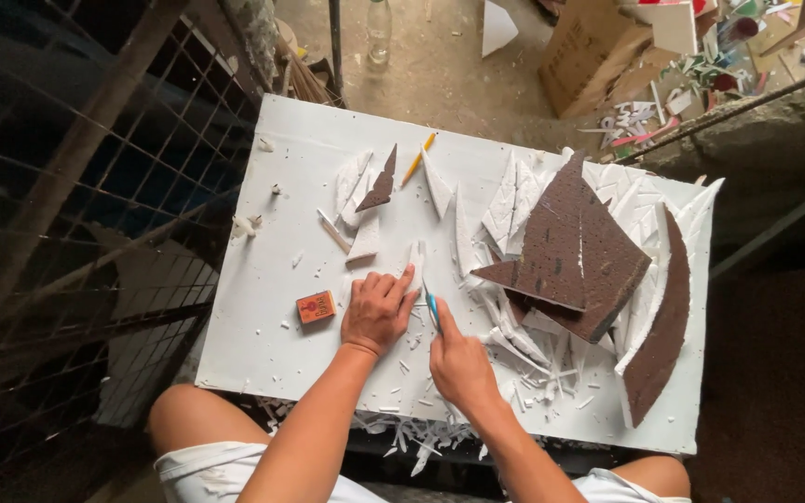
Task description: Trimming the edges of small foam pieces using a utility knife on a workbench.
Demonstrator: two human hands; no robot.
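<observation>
My left hand point(377, 309) presses flat on a small white foam strip point(415, 257) lying on the white board point(272, 317). Just to its right, my right hand point(458, 363) is closed around a blue-handled cutter point(432, 309), whose blade tip meets the foam strip by my left fingertips. White foam shavings lie scattered around both hands.
Brown-faced foam pieces point(575, 247) and a curved brown strip point(663, 326) are piled on white offcuts at the right. A small orange box point(316, 306) sits left of my left hand. A yellow pencil point(417, 158) and cut white triangles point(358, 200) lie farther back. Wire mesh point(76, 233) borders the left.
</observation>
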